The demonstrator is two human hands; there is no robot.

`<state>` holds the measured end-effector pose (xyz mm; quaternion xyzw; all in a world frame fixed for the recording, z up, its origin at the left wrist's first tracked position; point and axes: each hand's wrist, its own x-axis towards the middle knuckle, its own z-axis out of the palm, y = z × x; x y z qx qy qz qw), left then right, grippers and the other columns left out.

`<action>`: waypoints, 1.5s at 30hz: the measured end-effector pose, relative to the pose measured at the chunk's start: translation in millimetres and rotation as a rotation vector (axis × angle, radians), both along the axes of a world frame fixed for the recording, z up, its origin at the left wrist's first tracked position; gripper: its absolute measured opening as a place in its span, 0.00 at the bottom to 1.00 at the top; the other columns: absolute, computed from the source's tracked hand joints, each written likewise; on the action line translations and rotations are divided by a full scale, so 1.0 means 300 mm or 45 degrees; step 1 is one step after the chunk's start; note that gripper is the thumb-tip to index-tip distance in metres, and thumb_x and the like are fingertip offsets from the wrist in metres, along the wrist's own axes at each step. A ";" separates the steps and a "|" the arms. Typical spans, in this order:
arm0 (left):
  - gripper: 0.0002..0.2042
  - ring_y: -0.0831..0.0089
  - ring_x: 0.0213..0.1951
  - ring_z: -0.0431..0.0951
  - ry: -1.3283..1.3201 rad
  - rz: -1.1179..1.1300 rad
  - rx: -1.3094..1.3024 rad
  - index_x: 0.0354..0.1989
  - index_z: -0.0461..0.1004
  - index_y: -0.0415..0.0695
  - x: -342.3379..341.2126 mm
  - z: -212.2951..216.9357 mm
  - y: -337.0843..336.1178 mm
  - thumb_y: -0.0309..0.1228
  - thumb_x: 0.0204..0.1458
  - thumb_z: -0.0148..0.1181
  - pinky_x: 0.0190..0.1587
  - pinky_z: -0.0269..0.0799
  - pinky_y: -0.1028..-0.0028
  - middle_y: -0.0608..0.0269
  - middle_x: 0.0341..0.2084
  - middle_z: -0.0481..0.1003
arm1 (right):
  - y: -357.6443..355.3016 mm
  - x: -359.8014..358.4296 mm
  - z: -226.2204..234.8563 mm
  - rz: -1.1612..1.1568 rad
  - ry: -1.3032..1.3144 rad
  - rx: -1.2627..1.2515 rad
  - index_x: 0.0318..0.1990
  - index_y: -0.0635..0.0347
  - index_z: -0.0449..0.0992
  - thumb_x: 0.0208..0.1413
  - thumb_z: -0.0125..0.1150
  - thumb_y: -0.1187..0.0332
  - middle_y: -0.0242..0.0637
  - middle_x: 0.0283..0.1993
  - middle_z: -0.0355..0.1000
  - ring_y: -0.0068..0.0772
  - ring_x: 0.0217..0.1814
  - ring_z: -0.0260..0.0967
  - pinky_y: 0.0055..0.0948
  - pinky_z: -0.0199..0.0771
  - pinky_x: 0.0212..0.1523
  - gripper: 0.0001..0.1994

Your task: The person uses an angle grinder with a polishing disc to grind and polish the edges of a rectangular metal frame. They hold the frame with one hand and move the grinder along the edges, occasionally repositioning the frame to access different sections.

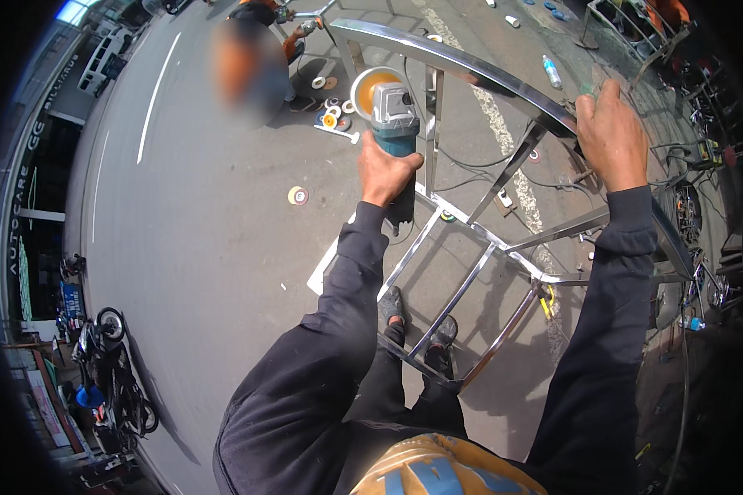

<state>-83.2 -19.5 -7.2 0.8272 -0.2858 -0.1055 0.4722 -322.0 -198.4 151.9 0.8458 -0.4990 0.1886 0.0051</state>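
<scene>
Head view: discs (332, 106), bottle (552, 73), possibly cables around frame (470, 74).

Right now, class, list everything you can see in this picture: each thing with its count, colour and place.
Shiny steel railing frame: one, silver, upright at centre.
Teal angle grinder with orange disc: one, in the left hand.
Loose grinding discs: several, pale and orange, on the asphalt.
Plastic bottle: one, clear, upper right ground.
Motorbike: one, dark, lower left.
Other person: one, orange clothing, top.
Left hand: grip shut on grinder.
Right hand: grip on the frame's top rail.
</scene>
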 end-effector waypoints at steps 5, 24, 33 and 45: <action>0.28 0.66 0.31 0.80 1.076 -0.441 -0.616 0.47 0.70 0.36 0.000 -0.093 0.253 0.31 0.34 0.68 0.37 0.80 0.65 0.57 0.31 0.76 | -0.027 -0.029 -0.021 0.025 0.041 0.004 0.43 0.72 0.66 0.62 0.45 0.58 0.68 0.35 0.75 0.72 0.39 0.72 0.59 0.69 0.44 0.20; 0.32 0.59 0.37 0.78 3.015 -1.595 -2.474 0.53 0.67 0.38 -0.145 -0.005 -0.180 0.42 0.39 0.66 0.43 0.77 0.56 0.54 0.37 0.75 | -0.132 -0.186 0.045 0.082 -0.114 0.351 0.37 0.64 0.70 0.64 0.44 0.68 0.33 0.36 0.65 0.26 0.39 0.57 0.28 0.61 0.45 0.10; 0.29 0.56 0.36 0.77 3.042 -1.414 -2.308 0.48 0.70 0.37 -0.098 0.041 -0.169 0.41 0.38 0.66 0.41 0.78 0.54 0.51 0.35 0.75 | -0.186 -0.239 0.038 0.035 -0.110 0.313 0.40 0.66 0.70 0.63 0.43 0.67 0.37 0.36 0.67 0.30 0.40 0.59 0.29 0.62 0.46 0.11; 0.26 0.51 0.33 0.80 3.041 -1.213 -1.915 0.47 0.67 0.36 -0.036 0.024 -0.108 0.37 0.40 0.64 0.37 0.82 0.50 0.45 0.33 0.75 | -0.143 -0.180 0.024 0.092 0.267 0.055 0.38 0.68 0.70 0.62 0.43 0.66 0.55 0.41 0.68 0.60 0.45 0.64 0.45 0.64 0.48 0.13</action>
